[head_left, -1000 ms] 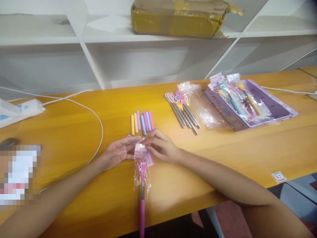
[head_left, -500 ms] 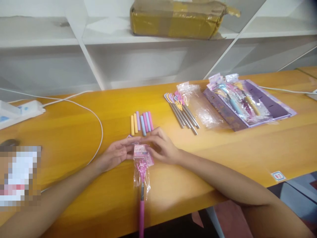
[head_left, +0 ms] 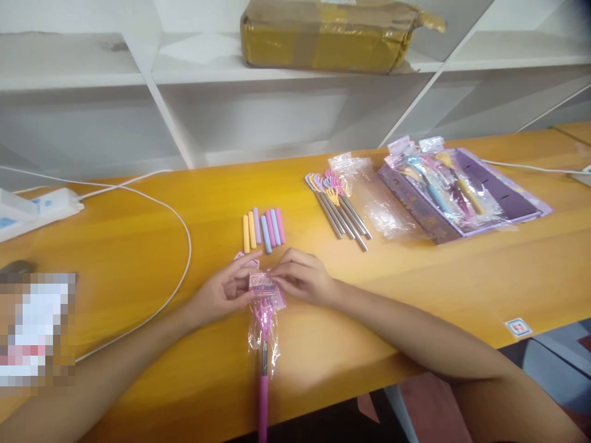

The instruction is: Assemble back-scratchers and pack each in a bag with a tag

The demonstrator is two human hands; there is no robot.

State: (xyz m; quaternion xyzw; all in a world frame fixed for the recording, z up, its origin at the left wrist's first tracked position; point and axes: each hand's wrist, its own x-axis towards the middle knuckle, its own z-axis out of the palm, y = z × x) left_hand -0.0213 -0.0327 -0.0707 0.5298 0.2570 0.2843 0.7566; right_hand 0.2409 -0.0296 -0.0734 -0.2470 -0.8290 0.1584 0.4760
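A pink back scratcher [head_left: 263,394] lies upright in the view, with its claw end inside a clear plastic bag [head_left: 272,344] and its handle reaching past the table's front edge. The bag's printed header card [head_left: 262,285] is between my hands. My right hand [head_left: 302,277] pinches the card's right top edge with thumb and fingertips. On the left side, my left hand [head_left: 228,288] has its thumb against the card, its index finger stretched out and the other fingers curled. Just beyond, a small printed card [head_left: 247,259] lies partly behind the left fingers.
Several coloured handle tubes [head_left: 263,231] lie beyond my hands. Right of them are metal scratcher rods [head_left: 337,212] with coloured claws and empty clear bags [head_left: 390,218]. A purple box [head_left: 418,215] holds bagged scratchers. A white cable [head_left: 188,246] curves at left; a taped carton [head_left: 323,37] rests on the shelf.
My left thumb has come down to the header card's left edge. My right fingers have drawn together into a pinch at the card's top. The bagged back scratcher has stayed nearly still.
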